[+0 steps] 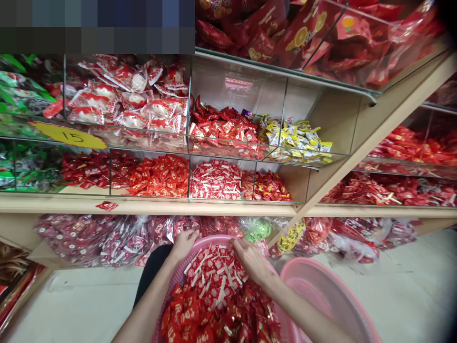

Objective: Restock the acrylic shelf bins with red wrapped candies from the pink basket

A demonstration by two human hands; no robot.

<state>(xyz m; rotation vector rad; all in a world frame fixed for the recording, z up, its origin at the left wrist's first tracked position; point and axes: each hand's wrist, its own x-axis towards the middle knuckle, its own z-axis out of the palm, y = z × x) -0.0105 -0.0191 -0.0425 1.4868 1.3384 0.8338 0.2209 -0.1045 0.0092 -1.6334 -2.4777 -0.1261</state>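
A pink basket (210,238) filled with wrapped candies sits low in the middle of the view. My left hand (185,244) has its fingers curled on the far left part of the rim. On the far right part, my right hand (250,257) grips the rim, its fingertips next to the candies. Red-and-white candies (214,274) lie at the far side of the basket. Nearer are bright red candies (183,312) on the left and darker red ones (250,314) on the right.
Shelf compartments ahead hold red-and-white candies (216,180), orange-red candies (160,175) and yellow-and-white candies (296,136). A yellow tag (69,135) marks one shelf. Bagged candies (124,240) lie beneath. A pink basin (332,290) stands at the right. One loose candy (106,206) rests on the ledge.
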